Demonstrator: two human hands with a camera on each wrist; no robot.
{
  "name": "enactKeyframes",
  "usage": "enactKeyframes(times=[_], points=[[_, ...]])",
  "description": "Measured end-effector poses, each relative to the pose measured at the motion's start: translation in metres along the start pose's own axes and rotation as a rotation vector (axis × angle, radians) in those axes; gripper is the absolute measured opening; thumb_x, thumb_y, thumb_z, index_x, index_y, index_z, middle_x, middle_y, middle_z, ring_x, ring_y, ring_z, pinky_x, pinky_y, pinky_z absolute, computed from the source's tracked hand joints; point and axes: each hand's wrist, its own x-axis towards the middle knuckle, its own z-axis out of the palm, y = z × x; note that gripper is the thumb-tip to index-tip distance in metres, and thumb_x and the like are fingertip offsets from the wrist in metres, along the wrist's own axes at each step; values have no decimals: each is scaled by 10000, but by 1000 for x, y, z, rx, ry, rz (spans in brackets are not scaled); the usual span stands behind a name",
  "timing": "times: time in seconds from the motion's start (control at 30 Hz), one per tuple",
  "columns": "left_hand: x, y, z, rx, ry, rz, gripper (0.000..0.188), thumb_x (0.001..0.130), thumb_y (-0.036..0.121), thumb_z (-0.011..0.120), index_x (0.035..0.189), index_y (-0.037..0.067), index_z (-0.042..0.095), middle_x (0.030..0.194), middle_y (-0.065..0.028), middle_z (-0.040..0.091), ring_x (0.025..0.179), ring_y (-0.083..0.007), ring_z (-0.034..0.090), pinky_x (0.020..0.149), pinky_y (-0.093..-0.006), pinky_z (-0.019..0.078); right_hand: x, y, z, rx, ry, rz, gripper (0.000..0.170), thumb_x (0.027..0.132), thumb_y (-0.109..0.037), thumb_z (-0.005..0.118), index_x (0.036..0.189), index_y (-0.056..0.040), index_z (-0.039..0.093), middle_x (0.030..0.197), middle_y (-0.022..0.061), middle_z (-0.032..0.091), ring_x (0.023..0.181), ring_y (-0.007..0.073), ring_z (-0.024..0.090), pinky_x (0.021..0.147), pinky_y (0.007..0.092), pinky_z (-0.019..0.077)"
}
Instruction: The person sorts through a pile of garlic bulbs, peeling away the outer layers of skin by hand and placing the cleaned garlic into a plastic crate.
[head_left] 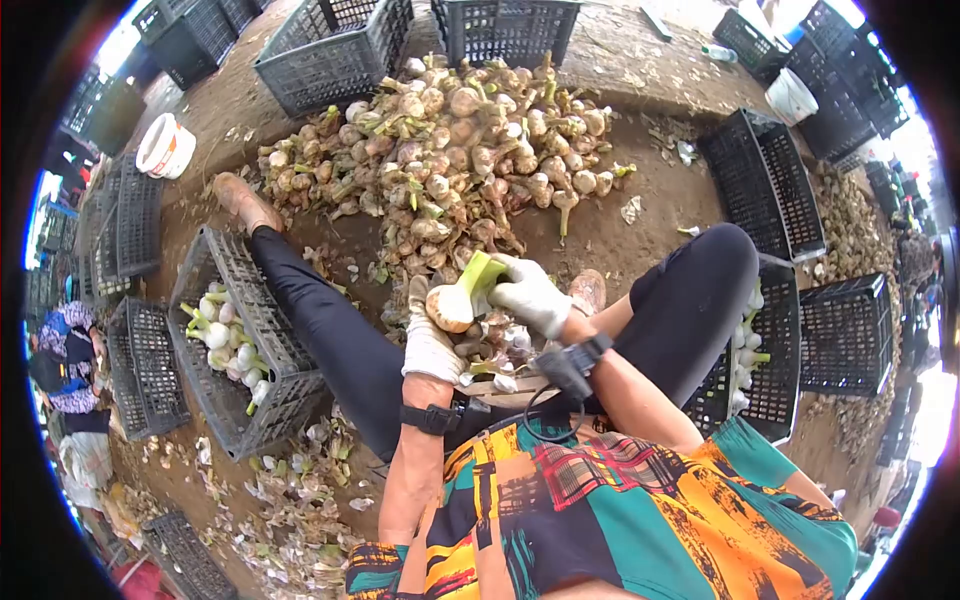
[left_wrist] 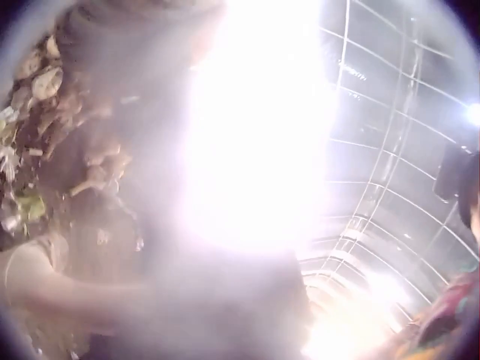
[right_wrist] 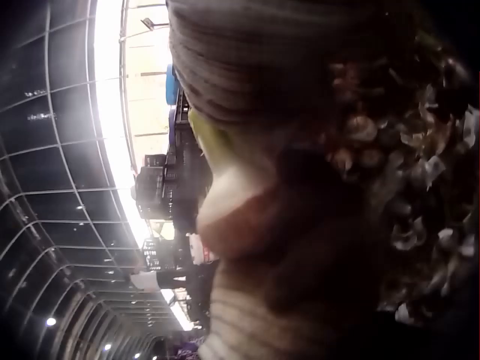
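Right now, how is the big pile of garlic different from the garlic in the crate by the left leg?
The pile is brownish, while the crate garlic looks whiter. The pile lies on the ground; the crate garlic sits inside the crate. The pile is also much bigger than the crate garlic. Both show bulbs with stems.

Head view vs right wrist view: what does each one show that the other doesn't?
Head only: the patterned shirt, both legs in dark trousers, the white bucket and the crate of cleaner bulbs beside the left leg.

Right wrist only: the ribbed roof frame and a small round light below it in the picture.

Both: the large bulb with its green stem, held between the gloved left hand and right hand, plus loose skins on the ground.
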Motion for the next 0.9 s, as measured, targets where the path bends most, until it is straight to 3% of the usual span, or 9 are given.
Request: enactKeyframes(times=[0.17, 0.27, 0.37, 0.5, 0.53, 0.63, 0.67, 0.83, 0.9], points=[[-3, -4, 8, 260, -148, 186, 561, 822, 660, 530, 955, 120, 610, 721, -5, 588, 569, -104, 532, 448, -209, 404, -18, -12, -2, 405, -51, 300, 180, 779, -76, 657, 937, 11, 651, 768, 32, 643, 629, 91, 571, 589, 232, 466], [-15, -13, 15, 395, -48, 538, 361, 869, 464, 603, 963, 115, 614, 762, 15, 601, 651, -77, 563, 573, -208, 465, -23, -31, -13, 170, -102, 327, 219, 821, -115, 641, 1006, 0, 663, 830, 19, 664, 711, 69, 580, 629, 218, 474], [-31, 7, 15, 197, -20, 132, 558, 778, 684, 572, 867, 136, 634, 704, -16, 634, 572, -134, 597, 502, -250, 483, -28, -46, -15, 55, -211, 100, 204, 820, -121, 635, 981, -3, 678, 813, 11, 660, 716, 70, 572, 649, 219, 473], [32, -3, -20, 292, 54, 270, 520, 829, 618, 571, 941, 117, 652, 797, -42, 666, 678, -163, 636, 578, -292, 521, -32, -56, -20, 94, -223, 199, 227, 789, -84, 609, 990, -6, 680, 852, -6, 656, 748, 66, 567, 712, 244, 476], [36, -10, -19, 433, 134, 736, 425, 881, 474, 601, 1019, 74, 649, 869, -52, 669, 757, -154, 636, 629, -295, 525, -28, -42, -16, 152, -138, 228, 241, 772, -74, 613, 997, -10, 675, 865, -3, 657, 750, 72, 560, 702, 266, 477], [-9, -12, 13, 1139, -55, 1411, 393, 821, 320, 718, 1068, 27, 628, 1090, -104, 566, 969, -198, 567, 797, -295, 505, -23, -18, -7, -257, -28, -60, 227, 752, -93, 631, 963, -17, 664, 797, 25, 653, 721, 102, 551, 693, 272, 458], [-19, -10, 12, 1342, -73, 1355, 363, 813, 265, 729, 1073, 33, 625, 1176, -127, 498, 1073, -205, 516, 848, -305, 493, -28, -22, 2, -145, -25, -63, 236, 740, -119, 634, 948, -9, 651, 788, 38, 653, 724, 108, 549, 679, 285, 455], [-21, -8, 5, 790, -299, 700, 292, 784, 122, 743, 1029, 10, 630, 957, -40, 615, 856, -126, 585, 776, -277, 499, -39, -39, -24, -10, -238, 204, 207, 718, -130, 630, 882, -16, 686, 719, 6, 646, 638, 90, 536, 621, 249, 439], [-17, -4, 9, 1022, -210, 1091, 237, 781, 109, 737, 977, 10, 649, 870, -40, 595, 787, -141, 571, 728, -293, 486, -39, -23, -33, -110, -265, 24, 215, 708, -133, 621, 872, -10, 686, 705, 11, 640, 618, 83, 529, 577, 248, 422]])
